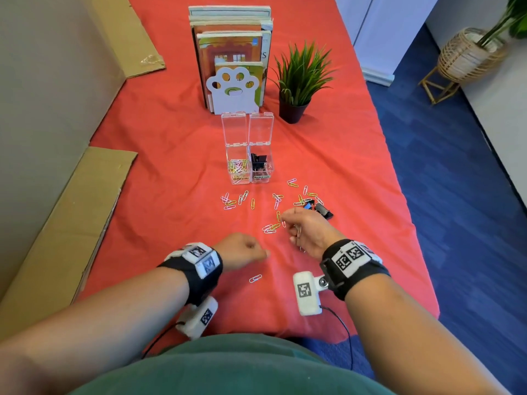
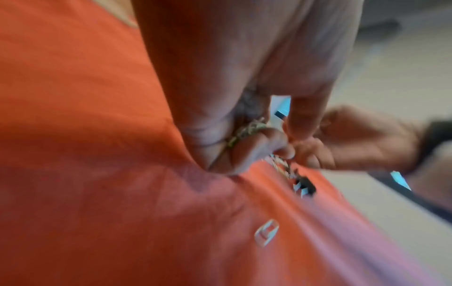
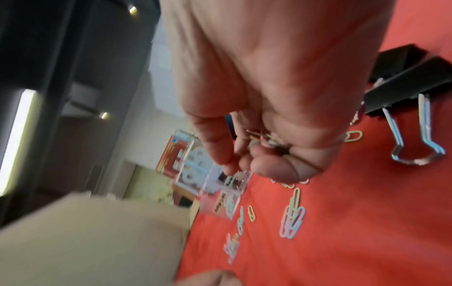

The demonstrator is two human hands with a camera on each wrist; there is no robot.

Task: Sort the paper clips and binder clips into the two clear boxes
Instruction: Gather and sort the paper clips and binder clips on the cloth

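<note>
Two clear boxes stand side by side with lids up: the left box (image 1: 237,166) holds coloured paper clips, the right box (image 1: 261,165) holds black binder clips. Loose paper clips (image 1: 271,227) lie scattered on the red cloth in front, one paper clip (image 1: 255,278) between my wrists. Black binder clips (image 1: 323,210) lie at the right and show large in the right wrist view as binder clips (image 3: 411,85). My right hand (image 1: 288,226) hovers over the scatter, its fingers curled round a bunch of paper clips (image 3: 265,139). My left hand (image 1: 256,250) is near the cloth, fingers curled round paper clips (image 2: 244,131).
A row of books (image 1: 231,52) behind a white paw-shaped bookend (image 1: 233,91) stands beyond the boxes, with a potted plant (image 1: 299,81) to its right. Cardboard (image 1: 71,223) lies along the table's left side. The table's right edge drops to blue carpet (image 1: 456,195).
</note>
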